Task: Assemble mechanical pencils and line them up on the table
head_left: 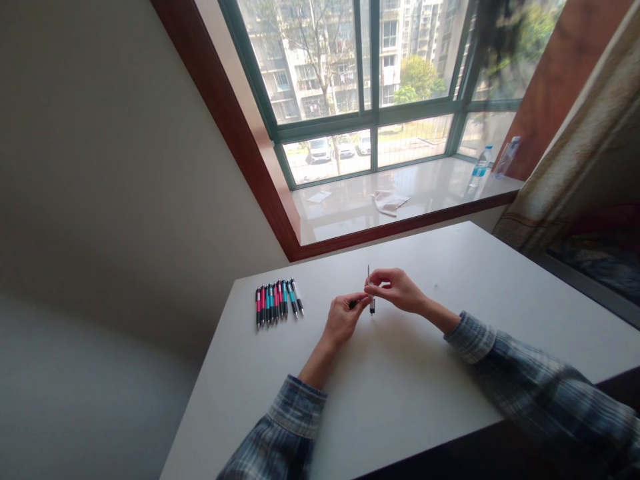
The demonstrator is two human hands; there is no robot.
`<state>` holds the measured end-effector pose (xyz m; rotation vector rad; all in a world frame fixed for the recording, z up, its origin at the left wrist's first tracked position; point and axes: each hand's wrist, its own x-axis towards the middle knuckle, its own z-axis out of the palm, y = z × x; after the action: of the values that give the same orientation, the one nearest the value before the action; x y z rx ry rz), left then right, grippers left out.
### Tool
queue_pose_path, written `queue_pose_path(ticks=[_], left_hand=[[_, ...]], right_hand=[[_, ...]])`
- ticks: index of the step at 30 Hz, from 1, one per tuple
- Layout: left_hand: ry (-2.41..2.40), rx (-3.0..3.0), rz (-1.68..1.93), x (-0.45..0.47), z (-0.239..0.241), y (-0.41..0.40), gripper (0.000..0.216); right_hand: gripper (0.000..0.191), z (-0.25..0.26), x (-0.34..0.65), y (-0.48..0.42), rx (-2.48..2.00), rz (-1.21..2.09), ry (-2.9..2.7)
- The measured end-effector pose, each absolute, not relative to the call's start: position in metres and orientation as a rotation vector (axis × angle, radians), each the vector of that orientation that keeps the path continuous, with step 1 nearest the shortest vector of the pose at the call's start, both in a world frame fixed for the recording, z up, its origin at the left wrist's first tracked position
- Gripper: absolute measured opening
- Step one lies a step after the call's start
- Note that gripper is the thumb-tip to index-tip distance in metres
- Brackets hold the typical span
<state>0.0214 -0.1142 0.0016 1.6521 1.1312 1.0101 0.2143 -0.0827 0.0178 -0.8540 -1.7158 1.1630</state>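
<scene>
Over the middle of the white table (400, 400), my right hand (395, 288) pinches a thin pen refill or pen body (369, 288) held upright. My left hand (343, 319) is closed on a small dark pen part (354, 304), its fingertips close to the lower end of the upright piece. Both hands hover just above the tabletop. To the left, a row of several pink, teal and grey pens (277, 300) lies side by side on the table.
A wide windowsill (430, 190) behind the table holds a white cloth (389, 201), a paper slip (319, 196) and a water bottle (481, 165). A curtain (565, 153) hangs at the right. A plain wall stands to the left.
</scene>
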Motion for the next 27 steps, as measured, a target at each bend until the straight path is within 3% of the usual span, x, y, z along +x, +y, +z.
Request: queue_pose_path(ticks=[8,13,16,19,22,27], left_hand=[[1.134,1.611,1.010,0.021,0.006,-0.116,0.045],[1.184,1.614,1.014,0.021,0.005,-0.116,0.045],[1.225,1.602,0.994,0.021,0.002,-0.116,0.046],[1.226,1.599,0.983,0.022,0.000,-0.115,0.045],[1.213,1.598,0.983,0.022,-0.001,-0.116,0.043],[1.217,1.589,0.993,0.022,0.001,-0.116,0.044]], right_hand=[[0.037,0.019,0.214,-0.081,-0.802,1.259,-1.768],[0.065,0.037,0.246,-0.072,-0.942,1.017,-2.056],[0.043,0.042,0.291,-0.073,-1.284,0.595,-2.094],[0.035,0.032,0.334,-0.081,-1.767,0.376,-2.016],[0.041,0.014,0.359,-0.091,-2.000,0.343,-1.936],[0.039,-0.007,0.363,-0.094,-1.976,0.442,-1.915]])
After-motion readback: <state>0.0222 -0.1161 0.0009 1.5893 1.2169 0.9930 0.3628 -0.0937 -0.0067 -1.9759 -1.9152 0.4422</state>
